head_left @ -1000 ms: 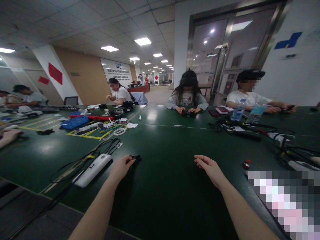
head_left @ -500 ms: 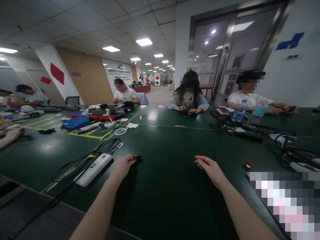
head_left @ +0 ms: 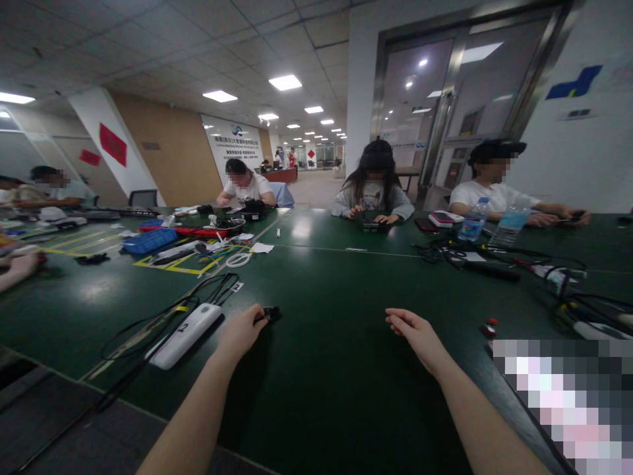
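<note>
My left hand [head_left: 246, 330] is closed on the end of a small dark object [head_left: 271, 313], just above or on the green table [head_left: 326, 369]; its kind is too small to make out. My right hand [head_left: 413, 333] is held over the table to the right, thumb and fingers drawn together in a loose pinch. Nothing shows between its fingertips. A wide stretch of tabletop lies between the two hands. Left of my left hand lies a white power bank-like device [head_left: 185, 336] marked 2, with black cables [head_left: 163, 323] beside it.
A blue basket [head_left: 149, 241] and tangled wires lie at the left. A blurred-out screen [head_left: 568, 409] and a small red-and-black part [head_left: 489, 325] are at the right. Water bottles [head_left: 473, 221] and black cables [head_left: 459, 254] stand farther back. Several people sit around the table.
My hands stay nearly still; the left hand and the small dark object shift very slightly. Across the table, one person's hand lifts a little and another person leans lower.
</note>
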Motion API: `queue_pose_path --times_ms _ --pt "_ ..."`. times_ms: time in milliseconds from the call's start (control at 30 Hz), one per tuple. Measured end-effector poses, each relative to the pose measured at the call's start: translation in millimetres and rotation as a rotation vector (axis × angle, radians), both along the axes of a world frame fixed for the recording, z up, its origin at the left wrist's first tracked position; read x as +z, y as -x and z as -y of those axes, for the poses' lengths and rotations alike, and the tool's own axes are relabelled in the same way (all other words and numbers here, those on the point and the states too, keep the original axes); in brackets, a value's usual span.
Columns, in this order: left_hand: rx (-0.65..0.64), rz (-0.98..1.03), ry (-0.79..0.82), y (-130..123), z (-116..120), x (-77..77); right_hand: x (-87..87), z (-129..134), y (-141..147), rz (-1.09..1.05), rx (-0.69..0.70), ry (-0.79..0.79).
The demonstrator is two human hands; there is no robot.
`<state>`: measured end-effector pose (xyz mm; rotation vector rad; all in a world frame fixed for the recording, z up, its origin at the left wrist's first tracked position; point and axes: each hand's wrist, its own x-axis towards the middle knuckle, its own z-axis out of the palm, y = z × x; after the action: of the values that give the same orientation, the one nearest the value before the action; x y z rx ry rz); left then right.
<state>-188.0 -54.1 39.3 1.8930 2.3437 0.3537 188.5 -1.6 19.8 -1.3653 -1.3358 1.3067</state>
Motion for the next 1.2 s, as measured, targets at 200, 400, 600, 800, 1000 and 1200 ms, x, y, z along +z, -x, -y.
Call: queue_pose_path --times_ms 200,400,600,800,1000,1200 --pt "0.023 0.050 0.008 -1.8 2.8 5.5 0.5 0.3 0.8 0.001 0.002 -0.005" --pt "0.035 0.019 0.031 -2.8 1.3 6.0 3.5 1.7 1.9 -0.005 -0.001 -0.003" --pt "0.037 0.010 0.012 -0.2 -2.5 0.1 1.2 0.5 1.5 0.004 -0.003 0.001" --pt "-0.039 -0.059 -0.007 -1.7 -3.9 -3.7 -1.6 -0.9 -0.3 0.008 0.004 -0.013" --pt "-0.042 0.093 -0.064 2.1 -8.7 -15.1 1.7 0.7 0.5 -0.012 0.002 -0.005" --pt "-0.042 0.129 -0.086 3.4 -11.4 -15.4 2.0 1.0 1.0 -0.013 -0.002 -0.008"
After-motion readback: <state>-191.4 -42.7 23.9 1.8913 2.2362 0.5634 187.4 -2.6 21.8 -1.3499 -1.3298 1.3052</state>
